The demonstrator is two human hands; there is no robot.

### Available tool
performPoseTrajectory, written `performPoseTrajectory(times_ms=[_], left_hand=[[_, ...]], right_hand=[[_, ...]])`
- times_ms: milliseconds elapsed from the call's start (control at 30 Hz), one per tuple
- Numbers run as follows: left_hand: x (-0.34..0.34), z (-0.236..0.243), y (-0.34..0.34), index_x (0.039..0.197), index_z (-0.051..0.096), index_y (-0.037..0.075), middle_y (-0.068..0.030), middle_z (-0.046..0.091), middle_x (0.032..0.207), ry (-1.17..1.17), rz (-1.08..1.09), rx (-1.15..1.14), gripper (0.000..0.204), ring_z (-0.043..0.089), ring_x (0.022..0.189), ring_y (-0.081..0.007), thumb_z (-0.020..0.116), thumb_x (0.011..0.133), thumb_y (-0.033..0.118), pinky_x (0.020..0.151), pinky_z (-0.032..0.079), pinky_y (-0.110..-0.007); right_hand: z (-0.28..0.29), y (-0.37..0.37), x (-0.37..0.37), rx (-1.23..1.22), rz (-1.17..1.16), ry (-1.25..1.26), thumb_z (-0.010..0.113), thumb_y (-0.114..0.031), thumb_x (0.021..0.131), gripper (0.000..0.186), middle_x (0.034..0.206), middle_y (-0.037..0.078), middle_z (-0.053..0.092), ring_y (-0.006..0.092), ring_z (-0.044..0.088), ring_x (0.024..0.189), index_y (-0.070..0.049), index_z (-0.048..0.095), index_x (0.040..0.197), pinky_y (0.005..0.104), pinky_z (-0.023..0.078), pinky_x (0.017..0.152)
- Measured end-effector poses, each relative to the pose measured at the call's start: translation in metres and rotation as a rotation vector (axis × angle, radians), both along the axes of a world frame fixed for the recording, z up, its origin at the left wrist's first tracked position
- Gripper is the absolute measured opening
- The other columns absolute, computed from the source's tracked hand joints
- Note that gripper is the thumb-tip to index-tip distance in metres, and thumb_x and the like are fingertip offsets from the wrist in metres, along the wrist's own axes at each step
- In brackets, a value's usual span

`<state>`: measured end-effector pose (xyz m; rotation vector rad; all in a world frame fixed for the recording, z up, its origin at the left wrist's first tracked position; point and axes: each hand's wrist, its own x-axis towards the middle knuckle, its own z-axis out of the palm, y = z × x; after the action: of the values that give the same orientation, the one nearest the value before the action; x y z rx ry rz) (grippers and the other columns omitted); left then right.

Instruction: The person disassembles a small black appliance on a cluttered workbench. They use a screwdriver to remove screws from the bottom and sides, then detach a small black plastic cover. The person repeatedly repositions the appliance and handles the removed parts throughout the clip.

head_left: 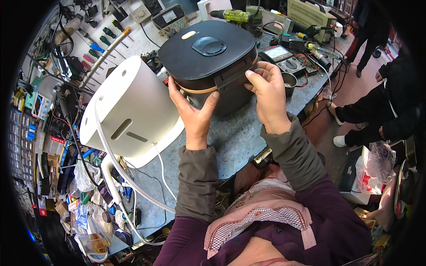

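Note:
A black lidded appliance that looks like a rice cooker (177,55) stands on the grey-blue workbench (230,144). Its top has an oval vent, and a copper-coloured band runs below the lid. My left hand (197,113) is at its front left, thumb and fingers spread apart, the fingertips touching its side. With fingers curled, my right hand (270,95) grips the right front edge by the lid seam; some of its fingertips are hidden. Close to my left hand is a large white rounded appliance (133,95) with two slots, tilted on a white base.
A white hose (133,179) loops across the bench's left part. Screwdrivers (108,32) line the back left. Behind the cooker lies a green power drill (233,16); right of it are an analog multimeter (280,55) and a metal cup (289,82). People in dark clothes (375,104) are at the right.

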<state>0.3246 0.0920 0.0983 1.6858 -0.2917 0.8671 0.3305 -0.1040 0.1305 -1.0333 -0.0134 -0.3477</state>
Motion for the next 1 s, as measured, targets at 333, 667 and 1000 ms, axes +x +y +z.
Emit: performPoseTrajectory(times_ms=[333,667,1000], left_hand=[[0.006,-0.009,-0.002,0.179,0.02,-0.002,-0.027,0.032,0.177,-0.027,0.077,0.04,0.134,0.033,0.165,-0.0425,0.101,0.085,0.046,0.136,0.027,-0.052],[-0.008,-0.004,-0.02,0.178,0.021,-0.004,-0.0273,0.03,0.177,-0.035,0.111,0.095,0.126,0.03,0.166,-0.0434,0.097,0.09,0.046,0.137,0.025,-0.052],[-0.004,-0.005,-0.014,0.177,0.021,-0.003,-0.0272,0.035,0.172,0.004,0.071,0.065,0.127,0.035,0.162,-0.0428,0.094,0.08,0.033,0.134,0.03,-0.052]], right_hand=[[0.001,0.001,0.014,0.186,0.1,0.064,0.091,-0.011,0.098,0.039,0.109,0.005,0.072,0.0121,0.067,0.091,-0.003,0.061,0.122,0.0271,0.053,0.079],[-0.009,-0.022,0.009,0.072,0.114,-0.043,0.091,-0.01,0.099,0.029,0.103,0.004,0.073,0.012,0.069,0.086,-0.005,0.065,0.111,0.0281,0.057,0.077],[-0.012,-0.025,0.004,0.123,0.196,-0.005,0.089,-0.011,0.1,0.028,0.103,0.003,0.071,0.0128,0.069,0.088,-0.007,0.062,0.11,0.0314,0.057,0.08]])
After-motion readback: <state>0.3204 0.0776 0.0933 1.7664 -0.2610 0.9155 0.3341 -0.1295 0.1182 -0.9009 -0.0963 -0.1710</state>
